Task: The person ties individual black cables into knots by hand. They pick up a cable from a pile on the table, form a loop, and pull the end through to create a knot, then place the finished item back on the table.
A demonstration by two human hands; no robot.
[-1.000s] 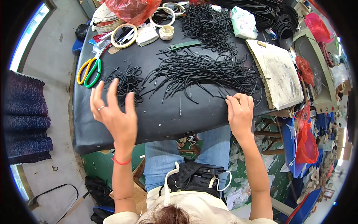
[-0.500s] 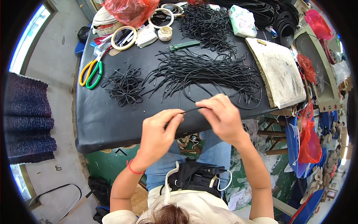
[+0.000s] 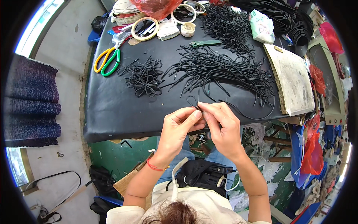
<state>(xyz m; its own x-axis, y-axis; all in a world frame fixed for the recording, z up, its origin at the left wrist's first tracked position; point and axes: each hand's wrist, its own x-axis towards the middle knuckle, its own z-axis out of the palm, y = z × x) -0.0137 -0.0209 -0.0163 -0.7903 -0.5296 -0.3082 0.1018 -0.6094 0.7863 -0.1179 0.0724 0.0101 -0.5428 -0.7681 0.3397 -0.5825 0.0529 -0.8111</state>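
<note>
My left hand (image 3: 182,125) and my right hand (image 3: 222,125) meet above the table's front edge, both pinching a thin black cord (image 3: 191,97). A small loop of it stands up past my fingertips, and the exact crossing between them is hidden. Just beyond lies a broad bundle of straight black cords (image 3: 227,71), some with pale or metallic tips. Left of the bundle sits a smaller heap of looped black cords (image 3: 143,78).
Scissors (image 3: 108,62) with yellow and green handles lie at left. A green-handled tool (image 3: 206,43), tape rolls (image 3: 145,28), a tangled cord pile (image 3: 227,26) and a tissue pack (image 3: 261,27) fill the back. A worn board (image 3: 292,80) stands at right.
My hands have come together, and the cord stretched between them now forms a small loop at my fingertips. The whole view has shifted, with the table appearing farther right and up.
</note>
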